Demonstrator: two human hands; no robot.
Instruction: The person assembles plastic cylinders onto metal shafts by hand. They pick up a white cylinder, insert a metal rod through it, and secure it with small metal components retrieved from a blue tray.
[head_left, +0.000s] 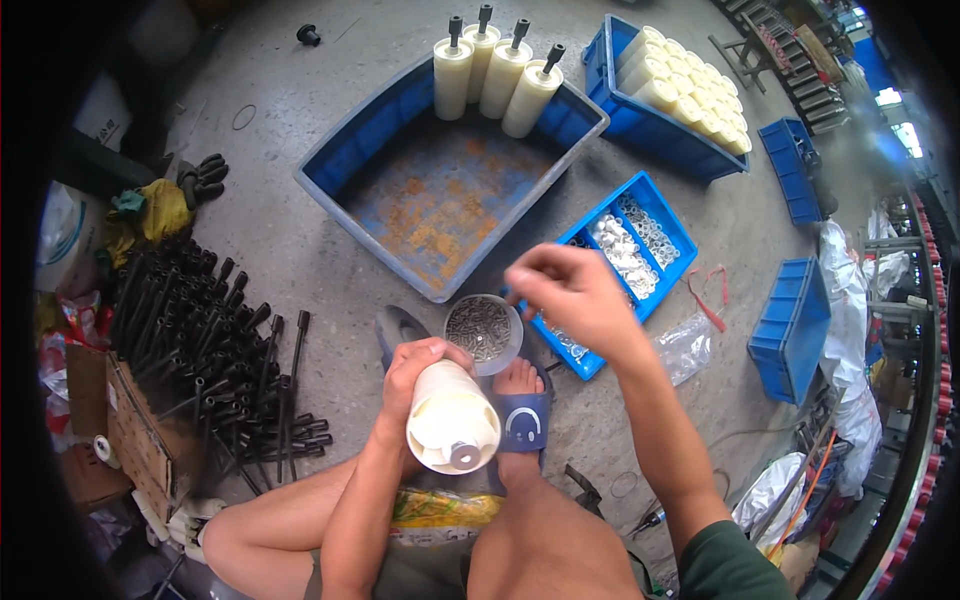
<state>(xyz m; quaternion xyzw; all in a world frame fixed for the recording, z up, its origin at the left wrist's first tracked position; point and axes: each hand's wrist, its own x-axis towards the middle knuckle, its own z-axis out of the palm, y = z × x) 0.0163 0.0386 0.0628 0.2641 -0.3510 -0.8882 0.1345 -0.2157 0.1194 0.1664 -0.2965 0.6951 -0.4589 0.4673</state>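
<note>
My left hand (pixel 412 372) is wrapped round the upper side of a cream-white plastic cylinder (pixel 438 395). The cylinder tilts toward me over my lap, and its near end shows a recess with a grey metal piece (pixel 463 456) in it. My right hand (pixel 572 292) hovers over the corner of a blue divided tray (pixel 672 212), beside a round bowl (pixel 513 352) of small metal screws. Its fingers are curled, thumb close to the index finger; anything between them is too blurred to make out. White and metal washers (pixel 630 258) fill the tray's compartments.
A big blue tub (pixel 420 205) holds several cream cylinders (pixel 453 82) with black rods on top. Behind it, a blue crate (pixel 660 135) is packed with more cylinders. Black rods (pixel 200 350) lie heaped at left. A blue bin (pixel 790 325) and plastic bag (pixel 685 348) are at right.
</note>
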